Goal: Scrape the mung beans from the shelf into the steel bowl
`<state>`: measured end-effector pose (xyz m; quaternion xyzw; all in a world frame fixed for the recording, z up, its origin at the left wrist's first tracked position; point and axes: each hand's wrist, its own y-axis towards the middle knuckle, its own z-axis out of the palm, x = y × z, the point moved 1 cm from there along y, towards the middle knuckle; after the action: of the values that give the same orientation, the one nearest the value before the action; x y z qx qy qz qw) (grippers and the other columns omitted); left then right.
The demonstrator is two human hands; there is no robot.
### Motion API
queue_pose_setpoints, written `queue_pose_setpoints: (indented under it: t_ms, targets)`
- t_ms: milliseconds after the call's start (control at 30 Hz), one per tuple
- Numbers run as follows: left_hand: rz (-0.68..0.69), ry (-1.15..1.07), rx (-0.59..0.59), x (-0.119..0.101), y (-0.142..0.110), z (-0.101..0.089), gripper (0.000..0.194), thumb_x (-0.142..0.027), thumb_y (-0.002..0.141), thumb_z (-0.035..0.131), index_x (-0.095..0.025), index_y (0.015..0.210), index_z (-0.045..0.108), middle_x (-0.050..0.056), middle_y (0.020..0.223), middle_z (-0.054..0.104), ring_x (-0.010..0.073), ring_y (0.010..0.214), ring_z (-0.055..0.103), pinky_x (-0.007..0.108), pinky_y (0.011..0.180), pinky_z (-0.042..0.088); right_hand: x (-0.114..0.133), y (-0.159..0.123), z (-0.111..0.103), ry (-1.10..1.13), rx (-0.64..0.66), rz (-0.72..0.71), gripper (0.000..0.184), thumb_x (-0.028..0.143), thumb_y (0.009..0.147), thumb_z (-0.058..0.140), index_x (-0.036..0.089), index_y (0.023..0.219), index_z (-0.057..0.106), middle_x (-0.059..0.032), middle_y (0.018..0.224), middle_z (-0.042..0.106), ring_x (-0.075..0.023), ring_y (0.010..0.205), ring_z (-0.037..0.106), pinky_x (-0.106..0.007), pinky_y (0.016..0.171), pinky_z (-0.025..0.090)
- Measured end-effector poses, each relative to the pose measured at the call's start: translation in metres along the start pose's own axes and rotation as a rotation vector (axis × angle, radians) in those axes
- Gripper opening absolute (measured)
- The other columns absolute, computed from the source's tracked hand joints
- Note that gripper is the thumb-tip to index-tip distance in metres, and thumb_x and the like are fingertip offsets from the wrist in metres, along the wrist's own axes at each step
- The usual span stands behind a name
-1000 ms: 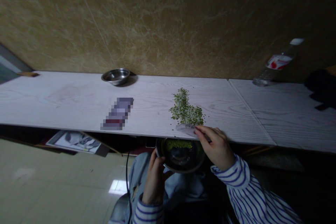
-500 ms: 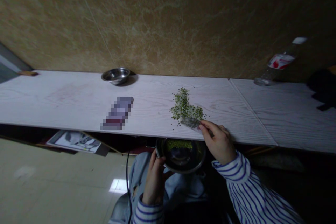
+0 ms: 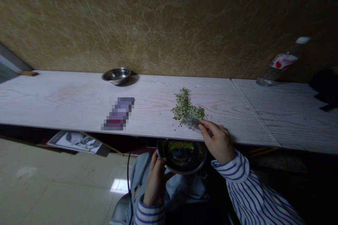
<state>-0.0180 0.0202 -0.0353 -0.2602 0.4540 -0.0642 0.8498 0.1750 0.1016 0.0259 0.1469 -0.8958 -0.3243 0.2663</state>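
Observation:
My left hand (image 3: 156,175) is closed on the left rim of a metal bowl (image 3: 203,163). The bowl is held just below the shelf's front edge, with small green grains (image 3: 181,145) at its far side. On the white shelf lies a scattered patch of similar green grains (image 3: 183,103). My right hand (image 3: 216,140) pinches a flat greyish, see-through piece (image 3: 190,123), whose exact kind I cannot make out. That piece rests at the near edge of the patch, above the bowl.
A second metal bowl (image 3: 116,76) stands by the wall at the left. Nearer lies a blurred-out flat purple item (image 3: 118,114). A clear plastic bottle (image 3: 283,61) stands at the right, with a dark object (image 3: 326,86) beyond. Below the shelf (image 3: 153,119) sits an open box (image 3: 76,141).
My right hand has shifted very slightly left and toward me with the greyish piece. My left hand and the bowl are still, and the grain patch looks nearly the same.

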Motion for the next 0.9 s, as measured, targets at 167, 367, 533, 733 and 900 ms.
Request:
queue_pose_setpoints:
  t_ms: [167, 367, 533, 733, 900]
  targets:
    - [-0.006, 0.025, -0.009, 0.003, 0.002, -0.003, 0.057, -0.030, 0.081, 0.055, -0.026, 0.137, 0.045, 0.011, 0.129, 0.057, 0.0291, 0.115, 0.052, 0.031, 0.070, 0.051, 0.002, 0.000, 0.002, -0.001, 0.020, -0.015, 0.018, 0.023, 0.088, 0.055, 0.018, 0.095, 0.070, -0.0069, 0.083, 0.076, -0.0201, 0.071, 0.070, -0.032, 0.068, 0.052]
    - [-0.011, -0.005, -0.009, 0.004, 0.006, -0.004, 0.056, -0.030, 0.079, 0.058, -0.026, 0.134, 0.047, 0.011, 0.130, 0.057, 0.0294, 0.117, 0.052, 0.033, 0.075, 0.051, 0.007, 0.004, 0.007, 0.005, 0.030, -0.002, 0.019, 0.023, 0.089, 0.053, 0.018, 0.095, 0.070, -0.0072, 0.083, 0.076, -0.0203, 0.071, 0.070, -0.032, 0.067, 0.052]
    - [-0.008, -0.020, -0.021, 0.000, 0.002, -0.004, 0.057, -0.028, 0.079, 0.057, -0.025, 0.136, 0.046, 0.010, 0.128, 0.058, 0.0290, 0.116, 0.051, 0.036, 0.080, 0.051, 0.011, 0.008, 0.013, 0.048, 0.058, 0.009, 0.017, 0.021, 0.088, 0.055, 0.018, 0.095, 0.070, -0.0068, 0.084, 0.076, -0.0194, 0.071, 0.070, -0.030, 0.065, 0.051]
    - [-0.013, -0.019, -0.018, -0.003, 0.001, -0.004, 0.054, -0.027, 0.081, 0.054, -0.024, 0.134, 0.045, 0.009, 0.125, 0.058, 0.0266, 0.111, 0.052, 0.035, 0.080, 0.050, 0.015, 0.015, 0.021, 0.067, 0.077, 0.027, 0.017, 0.020, 0.088, 0.056, 0.017, 0.096, 0.070, -0.0072, 0.087, 0.077, -0.0207, 0.074, 0.071, -0.032, 0.068, 0.050]
    - [0.007, -0.007, -0.032, -0.004, 0.003, -0.003, 0.053, -0.027, 0.079, 0.056, -0.024, 0.132, 0.048, 0.010, 0.124, 0.059, 0.0274, 0.111, 0.052, 0.034, 0.076, 0.051, 0.018, 0.020, 0.028, 0.072, 0.135, 0.003, 0.017, 0.020, 0.088, 0.055, 0.019, 0.097, 0.070, -0.0062, 0.090, 0.077, -0.0207, 0.078, 0.071, -0.033, 0.073, 0.049]
